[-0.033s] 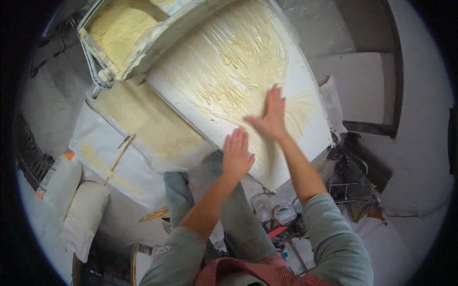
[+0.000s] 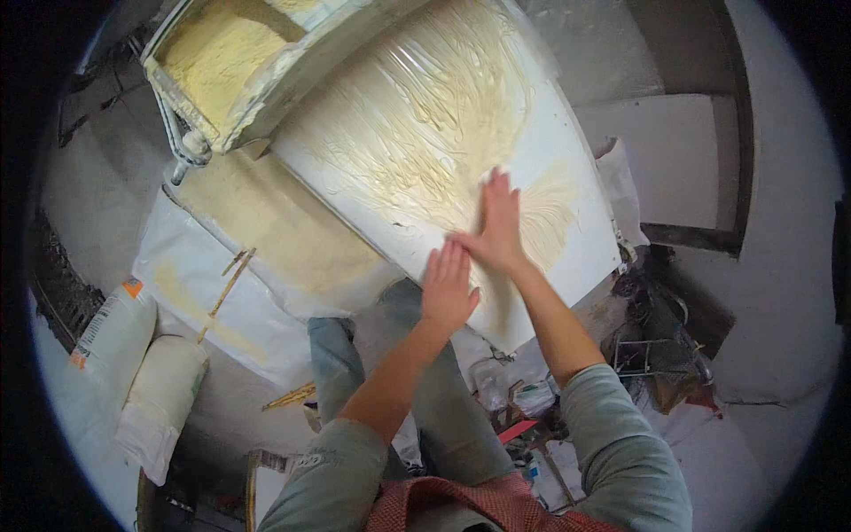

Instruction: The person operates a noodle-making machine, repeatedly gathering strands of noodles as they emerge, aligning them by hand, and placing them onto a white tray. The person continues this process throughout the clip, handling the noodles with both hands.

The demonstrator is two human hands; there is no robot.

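Observation:
A white board slopes toward me. Long, thin, pale yellow noodle-like strands lie over its upper and middle part, amid a dusting of pale yellow powder. My right hand is flat over the lower part of the board, fingers stretched out, its thumb reaching my left fingertips. Beside it, near the board's lower left edge, my left hand is also open, fingers straight and close together. I see nothing held in either hand. To the right of my right hand, a fan of fine strands or streaks spreads on the board.
A trough of yellow powder stands at the upper left. Below it lies a powder-dusted sheet with a thin stick on it. Filled sacks lie at the left. A wire-mesh item and clutter are at the lower right.
My right hand has moved left and slightly down, so its thumb now meets my left fingertips. My left hand has shifted slightly to the right.

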